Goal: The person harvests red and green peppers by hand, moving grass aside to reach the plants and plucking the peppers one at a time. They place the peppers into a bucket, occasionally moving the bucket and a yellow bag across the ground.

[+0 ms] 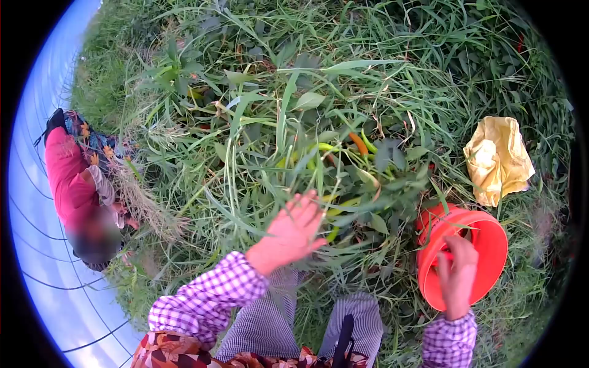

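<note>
Left hand (293, 230) spread, fingers parting the pepper plant (343, 178). Right hand (457, 273) over the red bucket's (491, 245) mouth, fingers drawn together; contents not discernible. Orange pepper (358, 143) and green ones remain unpicked above the bucket.

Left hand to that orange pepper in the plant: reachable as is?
Probably yes. The left hand is open and already among the leaves just below the orange pepper; only thin grass and foliage lie between. The right hand is at the red bucket.
</note>
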`<control>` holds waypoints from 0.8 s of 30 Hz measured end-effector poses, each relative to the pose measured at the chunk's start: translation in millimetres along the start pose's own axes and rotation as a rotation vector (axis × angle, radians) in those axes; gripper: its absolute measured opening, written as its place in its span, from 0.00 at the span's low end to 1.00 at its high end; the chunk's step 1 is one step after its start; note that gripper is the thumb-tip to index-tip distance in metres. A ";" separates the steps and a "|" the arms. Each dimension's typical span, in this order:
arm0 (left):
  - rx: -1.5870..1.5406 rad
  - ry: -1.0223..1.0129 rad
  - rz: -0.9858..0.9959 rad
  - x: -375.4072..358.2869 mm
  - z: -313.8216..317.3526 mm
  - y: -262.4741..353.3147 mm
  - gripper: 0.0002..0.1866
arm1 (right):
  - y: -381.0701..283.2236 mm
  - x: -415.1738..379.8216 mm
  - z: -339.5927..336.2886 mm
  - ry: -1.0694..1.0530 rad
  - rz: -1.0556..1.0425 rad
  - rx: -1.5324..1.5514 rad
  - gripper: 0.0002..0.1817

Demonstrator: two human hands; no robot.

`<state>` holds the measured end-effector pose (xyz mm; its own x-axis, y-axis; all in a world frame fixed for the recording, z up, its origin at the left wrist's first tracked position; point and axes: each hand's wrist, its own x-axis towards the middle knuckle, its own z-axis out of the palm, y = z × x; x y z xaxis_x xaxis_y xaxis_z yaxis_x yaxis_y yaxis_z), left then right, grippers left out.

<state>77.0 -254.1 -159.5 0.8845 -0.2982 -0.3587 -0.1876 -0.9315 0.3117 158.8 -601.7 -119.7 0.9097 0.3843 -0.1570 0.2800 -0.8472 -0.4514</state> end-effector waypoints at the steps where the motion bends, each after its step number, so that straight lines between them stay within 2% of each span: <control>1: 0.009 -0.034 -0.026 -4.5 -11.2 -6.1 0.34 | -27.3 10.9 4.6 -0.020 -0.049 0.086 0.18; 3: 0.100 -0.050 0.021 -16.6 -21.3 -23.1 0.33 | -70.7 26.6 20.2 -0.043 -0.150 0.291 0.17; 5: 0.084 0.065 0.071 -28.0 -26.3 -34.7 0.17 | -101.2 34.3 41.6 -0.060 -0.199 0.467 0.13; 8: 0.266 -0.070 0.198 -37.1 -50.8 -51.8 0.12 | -127.8 52.7 77.2 -0.047 -0.179 0.587 0.10; 11: 0.310 -0.055 0.284 -45.6 -63.4 -67.9 0.14 | -140.2 78.8 121.1 0.029 -0.044 0.697 0.08; 13: 0.315 -0.064 0.305 -47.9 -71.4 -72.1 0.13 | -146.4 96.5 151.5 0.021 0.028 0.664 0.09; 15: 0.348 -0.035 0.331 -49.6 -69.0 -76.2 0.14 | -151.7 112.9 177.9 0.124 -0.020 0.562 0.09; 16: 0.382 -0.044 0.342 -49.6 -73.0 -74.9 0.14 | -154.9 118.2 180.4 0.037 0.040 0.475 0.09; 19: 0.374 -0.129 0.289 -54.8 -78.3 -74.6 0.13 | -153.2 133.8 200.5 -0.071 -0.006 0.208 0.10; 20: 0.379 -0.195 0.275 -55.6 -88.1 -72.9 0.13 | -148.8 137.5 209.9 -0.035 -0.115 0.159 0.11; 24: 0.411 -0.228 0.252 -63.0 -91.2 -81.4 0.08 | -154.8 143.8 211.5 -0.079 -0.340 -0.043 0.15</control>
<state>75.5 -140.5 -82.0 0.6838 -0.5186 -0.5134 -0.5746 -0.8163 0.0593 181.4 -337.7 -258.2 0.7361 0.6730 -0.0721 0.5771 -0.6798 -0.4526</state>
